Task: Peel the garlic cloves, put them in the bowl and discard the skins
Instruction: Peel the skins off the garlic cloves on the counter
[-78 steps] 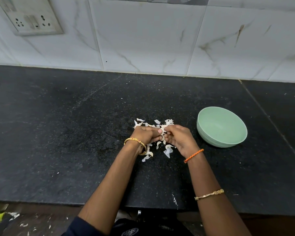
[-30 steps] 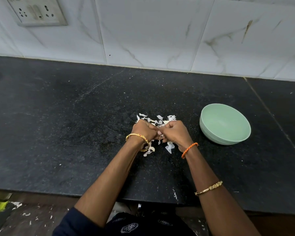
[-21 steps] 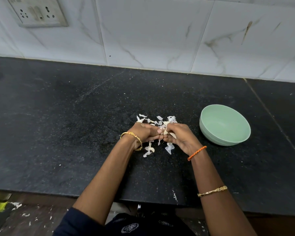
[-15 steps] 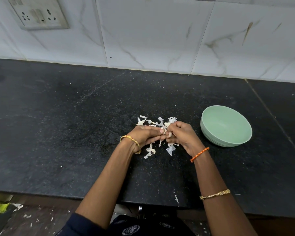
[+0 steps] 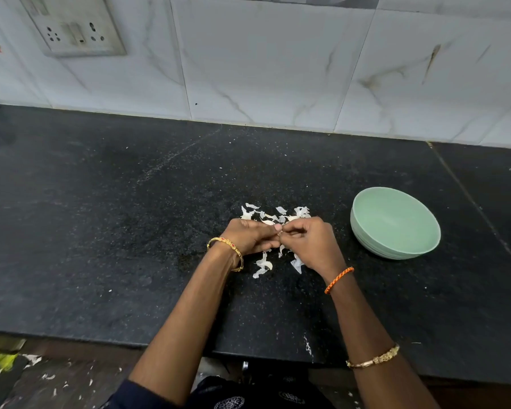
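We see left hand (image 5: 250,236) and right hand (image 5: 306,242) meeting fingertip to fingertip over the skins (image 5: 273,215) on the counter (image 5: 101,231), fingers curled. The clove between them is hidden, so we cannot tell the grip. Bowl (image 5: 396,249) sits just right of the right hand.

head-worn view, looking down, counter (image 5: 101,231) close

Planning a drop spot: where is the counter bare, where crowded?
Bare: the wide stretch of black counter left of the left hand, back to the tiled wall. Crowded: garlic skins around both hands; the green bowl sits just past the right hand.
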A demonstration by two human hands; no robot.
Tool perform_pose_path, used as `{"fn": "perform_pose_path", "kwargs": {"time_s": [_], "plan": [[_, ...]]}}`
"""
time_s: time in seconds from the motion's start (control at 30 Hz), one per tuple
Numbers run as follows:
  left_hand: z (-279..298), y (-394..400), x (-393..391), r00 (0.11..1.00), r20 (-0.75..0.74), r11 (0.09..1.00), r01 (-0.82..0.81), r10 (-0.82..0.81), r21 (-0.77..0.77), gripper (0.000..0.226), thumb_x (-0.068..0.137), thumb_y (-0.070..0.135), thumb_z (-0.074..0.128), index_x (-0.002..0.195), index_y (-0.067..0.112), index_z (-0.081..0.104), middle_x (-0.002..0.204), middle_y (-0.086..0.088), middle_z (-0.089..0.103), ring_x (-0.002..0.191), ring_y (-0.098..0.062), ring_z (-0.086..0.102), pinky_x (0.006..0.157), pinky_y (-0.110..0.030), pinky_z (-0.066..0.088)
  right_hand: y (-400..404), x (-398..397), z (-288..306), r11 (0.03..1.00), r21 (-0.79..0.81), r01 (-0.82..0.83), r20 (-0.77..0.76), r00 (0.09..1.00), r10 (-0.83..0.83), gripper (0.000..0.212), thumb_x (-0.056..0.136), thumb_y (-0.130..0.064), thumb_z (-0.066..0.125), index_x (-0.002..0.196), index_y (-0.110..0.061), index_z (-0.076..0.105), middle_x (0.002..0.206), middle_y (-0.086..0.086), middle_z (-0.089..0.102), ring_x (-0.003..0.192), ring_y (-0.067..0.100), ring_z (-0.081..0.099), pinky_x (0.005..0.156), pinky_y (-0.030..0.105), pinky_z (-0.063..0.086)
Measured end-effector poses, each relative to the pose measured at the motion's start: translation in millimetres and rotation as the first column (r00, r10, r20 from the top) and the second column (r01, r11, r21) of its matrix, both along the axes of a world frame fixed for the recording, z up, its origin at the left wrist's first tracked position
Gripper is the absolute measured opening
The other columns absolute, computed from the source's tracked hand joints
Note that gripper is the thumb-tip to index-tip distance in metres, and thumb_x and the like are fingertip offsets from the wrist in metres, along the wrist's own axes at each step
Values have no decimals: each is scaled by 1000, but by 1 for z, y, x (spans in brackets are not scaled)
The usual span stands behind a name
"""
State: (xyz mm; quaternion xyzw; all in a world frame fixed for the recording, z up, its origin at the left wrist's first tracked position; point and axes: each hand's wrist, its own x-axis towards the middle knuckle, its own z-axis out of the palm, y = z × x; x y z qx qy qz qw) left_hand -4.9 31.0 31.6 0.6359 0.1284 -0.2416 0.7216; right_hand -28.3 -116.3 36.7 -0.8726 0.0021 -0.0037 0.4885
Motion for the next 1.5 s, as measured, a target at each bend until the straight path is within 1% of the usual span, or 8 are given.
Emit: {"fn": "perform_pose_path", "kwargs": {"time_s": [0.17,0.3,0.47,0.6,0.73,0.87,1.07,1.5], "plan": [[-2,0,-5,992,123,995,-17,4,103,5,82,-1,69,81,-5,67,53,-2,66,47,-5,62,53,-12,53,4,-4,-1,1000,-13,-2,-6,1000,2,6,79,-6,73,83,-3,75,58,-2,67,48,-7,56,55,4,43],[-9,-1,-2,978,208,958,-25,-37,285,7,80,10,75,77,5,74,67,-12,71,59,-13,64,69,-26,57,10,-5,-4,998,38,41,-3,999,-41,6,79,-4,74,79,1,71,51,-7,62,45,-6,56,53,5,44],[-14,-5,-2,945,311,867,-72,-99,493,13,84,18,72,84,6,77,76,-5,72,68,-12,63,74,-28,56,21,-10,-13,993,9,119,83,989,-119,14,81,-6,71,74,5,67,56,11,64,48,5,52,51,17,49],[-15,-8,-4,953,295,889,-78,-67,452,9,86,7,68,92,4,75,79,-5,70,62,-8,61,67,-17,54,21,-9,-16,988,25,155,95,983,-156,17,81,-13,74,74,0,65,58,8,65,50,7,56,54,19,52],[-17,-8,-1,970,240,910,-69,-34,409,7,86,4,67,86,4,73,69,-5,67,62,-15,62,77,-32,57,19,-8,-16,988,61,140,44,989,-143,14,79,-11,76,76,-3,66,62,2,64,49,-2,56,53,8,48],[-10,-3,0,988,147,942,-5,-47,335,9,88,-2,61,85,-2,70,51,-2,64,45,-6,60,56,-18,55,9,-3,-17,978,185,92,-123,990,-70,11,81,-10,75,85,-2,69,75,9,70,57,4,66,60,15,55],[21,4,5,997,71,998,14,-19,66,3,83,-12,62,85,-12,64,52,-9,66,47,-11,66,45,-12,50,2,7,-6,897,423,132,-239,971,-31,5,83,5,67,85,1,65,77,16,67,58,9,67,57,16,55],[19,10,2,985,163,997,47,-57,69,4,80,0,70,84,-1,70,69,-8,72,62,-12,70,56,-13,54,-6,13,8,819,559,131,-362,927,99,20,81,5,70,100,5,66,84,13,71,74,16,71,65,21,58]]}}
